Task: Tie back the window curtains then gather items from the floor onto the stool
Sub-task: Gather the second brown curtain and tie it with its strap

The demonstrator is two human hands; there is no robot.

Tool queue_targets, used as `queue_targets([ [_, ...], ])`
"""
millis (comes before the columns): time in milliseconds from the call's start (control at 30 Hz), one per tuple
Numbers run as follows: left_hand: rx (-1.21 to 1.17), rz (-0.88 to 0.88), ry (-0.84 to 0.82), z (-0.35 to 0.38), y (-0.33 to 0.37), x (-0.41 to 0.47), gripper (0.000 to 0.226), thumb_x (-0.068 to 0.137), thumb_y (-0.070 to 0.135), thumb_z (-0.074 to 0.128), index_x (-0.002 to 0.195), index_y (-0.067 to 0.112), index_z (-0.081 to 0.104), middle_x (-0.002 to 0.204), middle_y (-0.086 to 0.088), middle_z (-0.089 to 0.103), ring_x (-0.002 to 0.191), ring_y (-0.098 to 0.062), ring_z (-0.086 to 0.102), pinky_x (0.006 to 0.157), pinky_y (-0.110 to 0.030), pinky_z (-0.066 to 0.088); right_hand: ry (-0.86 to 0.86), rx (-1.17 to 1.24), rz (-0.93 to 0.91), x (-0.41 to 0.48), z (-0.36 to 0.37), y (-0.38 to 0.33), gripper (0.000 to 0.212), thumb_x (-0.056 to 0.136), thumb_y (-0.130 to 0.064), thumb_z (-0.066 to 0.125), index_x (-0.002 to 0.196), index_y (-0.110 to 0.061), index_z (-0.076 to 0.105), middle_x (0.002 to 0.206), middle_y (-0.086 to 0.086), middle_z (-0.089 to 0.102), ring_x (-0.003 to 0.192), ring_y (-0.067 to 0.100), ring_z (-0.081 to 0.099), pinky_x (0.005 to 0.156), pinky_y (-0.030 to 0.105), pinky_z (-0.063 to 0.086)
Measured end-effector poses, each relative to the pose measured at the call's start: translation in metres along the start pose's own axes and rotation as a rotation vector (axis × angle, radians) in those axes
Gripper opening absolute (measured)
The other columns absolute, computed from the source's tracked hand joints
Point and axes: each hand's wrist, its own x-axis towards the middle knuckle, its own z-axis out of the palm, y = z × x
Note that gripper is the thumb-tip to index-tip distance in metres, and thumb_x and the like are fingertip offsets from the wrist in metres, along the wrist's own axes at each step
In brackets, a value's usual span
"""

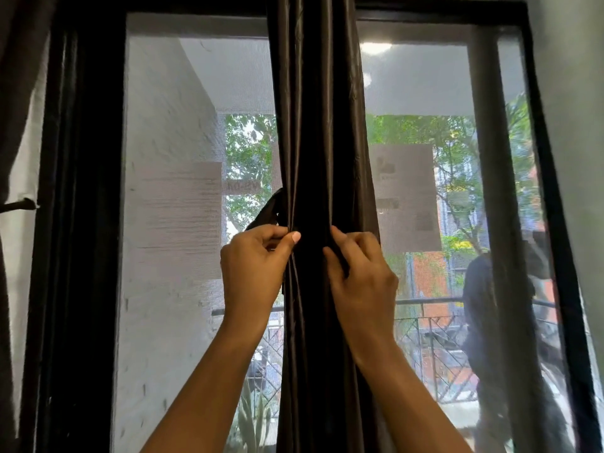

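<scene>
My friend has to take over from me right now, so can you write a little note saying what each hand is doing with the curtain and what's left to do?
Left hand: pinches the dark tie strip against the curtain.
Right hand: fingers curled on the other side of the bunched curtain; I cannot tell if it holds the tie's other end.
Done: the curtain is gathered into a bunch at the middle of the window.
Left: finish the tie, as no knot shows yet. Then move the floor things onto the stool; neither is in view.

Home rm: dark curtain (pixel 315 125) at screened window (pixel 196 158), balcony railing (pixel 431 322) outside.
</scene>
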Motion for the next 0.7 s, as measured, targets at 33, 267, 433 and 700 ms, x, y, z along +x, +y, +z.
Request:
queue_targets([
  [33,-0.033,-0.006,0.009,0.001,-0.001,-0.002,0.019,0.08,0.029,0.075,0.094,0.016,0.076,0.08,0.007,0.072,0.076,-0.005,0.069,0.074,-0.037,0.06,0.026,0.026,-0.025,-0.003,0.002,-0.002,0.028,0.087,-0.016,0.064,0.115,-0.009,0.066,0.092,0.0,0.061,0.072,0.006,0.054,0.061,0.01,0.039],
  [267,-0.145,-0.014,-0.048,0.004,0.002,-0.004,0.009,0.083,0.027,0.073,0.088,0.02,0.076,0.078,0.006,0.073,0.075,-0.005,0.07,0.07,-0.04,0.06,-0.044,0.397,0.169,-0.002,0.007,-0.016,0.023,0.086,-0.009,0.066,0.107,-0.015,0.071,0.088,-0.007,0.064,0.081,0.001,0.061,0.068,0.01,0.046],
  [433,-0.215,-0.039,-0.094,0.001,-0.004,-0.002,0.009,0.084,0.025,0.072,0.089,0.019,0.075,0.082,0.001,0.075,0.08,-0.012,0.072,0.076,-0.043,0.059,-0.125,0.531,0.274,-0.001,0.006,-0.015,0.025,0.087,-0.008,0.064,0.108,-0.02,0.071,0.09,-0.011,0.066,0.085,-0.001,0.063,0.073,0.008,0.046],
  [700,-0.263,-0.076,-0.164,-0.003,-0.001,0.005,0.02,0.079,0.034,0.073,0.084,0.015,0.076,0.078,-0.002,0.075,0.08,-0.014,0.073,0.074,-0.043,0.06,-0.27,0.428,0.089,0.005,0.005,-0.006,0.027,0.088,-0.013,0.061,0.114,-0.017,0.068,0.083,-0.007,0.059,0.07,0.009,0.058,0.061,0.022,0.048],
])
